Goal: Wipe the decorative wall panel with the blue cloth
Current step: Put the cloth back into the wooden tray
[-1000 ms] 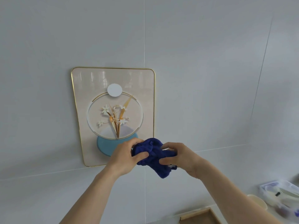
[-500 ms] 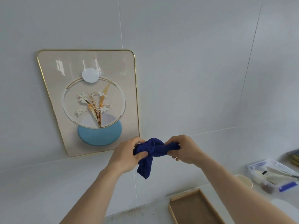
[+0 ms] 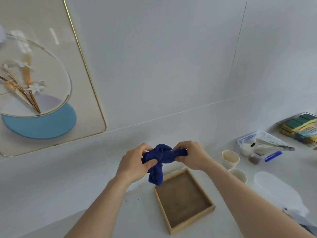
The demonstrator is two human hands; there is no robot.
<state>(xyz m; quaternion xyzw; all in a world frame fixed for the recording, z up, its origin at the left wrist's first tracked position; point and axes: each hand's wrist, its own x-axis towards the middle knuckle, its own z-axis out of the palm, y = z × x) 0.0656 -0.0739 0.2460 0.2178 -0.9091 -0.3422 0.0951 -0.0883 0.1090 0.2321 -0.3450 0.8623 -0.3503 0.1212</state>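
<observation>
Both hands are dropping away from the wall panel (image 3: 42,79), now up-left of the fingers. Left hand (image 3: 135,164) and right hand (image 3: 192,155) are pinching the blue cloth (image 3: 160,159) bunched between them above the wooden tray (image 3: 184,200). Looks like re-folding; next it needs lifting back onto the panel.

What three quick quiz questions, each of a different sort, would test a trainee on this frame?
1. True or false: the blue cloth is pressed flat against the wall panel.
2. Which hands grip the cloth? A) left hand only B) right hand only C) both
3. Fill in: the cloth's loose end hangs over the far corner of the wooden ____.

Key:
1. False; it is bunched between the hands, away from the panel.
2. C
3. tray
</observation>
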